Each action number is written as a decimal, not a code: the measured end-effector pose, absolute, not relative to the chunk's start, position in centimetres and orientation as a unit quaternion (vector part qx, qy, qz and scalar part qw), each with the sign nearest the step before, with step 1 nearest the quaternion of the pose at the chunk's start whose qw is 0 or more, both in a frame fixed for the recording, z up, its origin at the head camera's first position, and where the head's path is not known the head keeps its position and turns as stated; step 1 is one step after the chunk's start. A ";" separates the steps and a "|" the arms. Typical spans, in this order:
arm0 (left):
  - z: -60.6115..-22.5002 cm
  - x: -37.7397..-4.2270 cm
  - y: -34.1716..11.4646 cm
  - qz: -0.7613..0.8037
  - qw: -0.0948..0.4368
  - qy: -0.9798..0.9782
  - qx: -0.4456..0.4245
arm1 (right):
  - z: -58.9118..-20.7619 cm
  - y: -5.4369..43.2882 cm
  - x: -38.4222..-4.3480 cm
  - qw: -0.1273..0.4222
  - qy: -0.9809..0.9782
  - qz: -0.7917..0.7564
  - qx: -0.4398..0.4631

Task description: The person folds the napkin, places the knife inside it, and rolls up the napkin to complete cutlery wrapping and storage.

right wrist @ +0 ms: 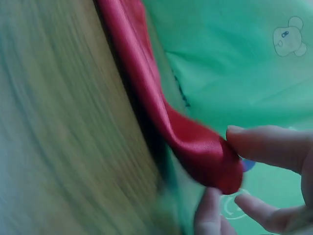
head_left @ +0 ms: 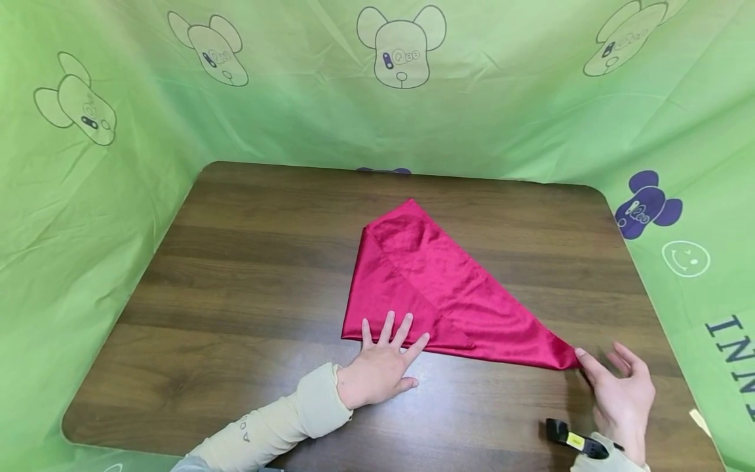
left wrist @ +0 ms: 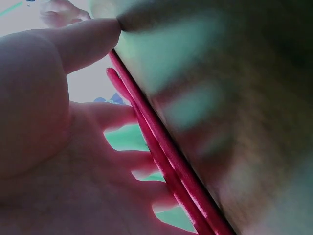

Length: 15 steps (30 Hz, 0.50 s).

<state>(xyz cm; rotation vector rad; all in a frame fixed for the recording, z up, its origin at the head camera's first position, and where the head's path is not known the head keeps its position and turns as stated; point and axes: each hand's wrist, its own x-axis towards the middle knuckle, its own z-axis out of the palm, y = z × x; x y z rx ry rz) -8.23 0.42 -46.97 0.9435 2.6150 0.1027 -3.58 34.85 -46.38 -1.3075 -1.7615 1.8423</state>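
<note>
Pinching, with one right grip (head_left: 625, 393), the narrow right tip of one folded red cloth (head_left: 430, 282); bent at the fingers, with the thumb laid against the tip. Resting on the cloth's near edge, left of its middle, with one left grip (head_left: 380, 367): spread flat, with four fingers fanned toward the far side and thumb out to the right. Reaching in from the near left in one pale sleeve (head_left: 265, 419), lettered on the forearm, only partly legible. Fitted at the right cuff with one black piece (head_left: 557, 430), bearing one yellow label (head_left: 575, 440) too small to read. Laid out across the middle and right of one brown table (head_left: 206, 295), with one corner toward the far side. Surrounded by green hangings (head_left: 295, 118), printed with four pale outlined bear heads (head_left: 402, 56), marked roughly "Qee", one winking smiley (head_left: 686, 259) and large dark letters (head_left: 731, 347), including "I" and "N".
</note>
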 end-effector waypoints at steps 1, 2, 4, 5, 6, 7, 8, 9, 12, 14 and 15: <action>-47.0 -8.2 0.4 0.037 0.178 0.925 0.334 | -46.5 34.8 -3.6 0.143 -0.605 0.638 -0.455; -47.0 -8.2 0.4 0.037 0.179 0.925 0.334 | -46.7 34.8 -3.7 0.149 -0.604 0.635 -0.458; -47.0 -8.2 0.4 0.040 0.180 0.925 0.333 | -46.9 34.8 -3.7 0.154 -0.598 0.639 -0.458; -47.0 -8.2 0.5 0.041 0.180 0.925 0.333 | -47.0 34.8 -3.7 0.153 -0.597 0.639 -0.461; -47.0 -8.2 0.5 0.041 0.181 0.925 0.333 | -47.1 34.7 -3.7 0.151 -0.596 0.639 -0.462; -47.0 -8.2 0.4 0.042 0.182 0.924 0.333 | -47.2 34.6 -3.7 0.151 -0.597 0.637 -0.463; -47.0 -8.2 0.4 0.041 0.182 0.924 0.332 | -47.3 34.5 -3.6 0.151 -0.597 0.637 -0.463; -47.0 -8.2 0.4 0.041 0.182 0.925 0.332 | -47.2 34.4 -3.6 0.152 -0.597 0.638 -0.462; -47.0 -8.2 0.4 0.040 0.184 0.925 0.331 | -47.2 33.9 -3.6 0.166 -0.587 0.651 -0.451; -47.0 -8.2 0.4 0.040 0.184 0.924 0.332 | -47.1 33.7 -3.7 0.183 -0.566 0.673 -0.441; -46.9 -8.2 0.4 0.041 0.184 0.924 0.332 | -47.0 33.6 -3.7 0.190 -0.557 0.682 -0.434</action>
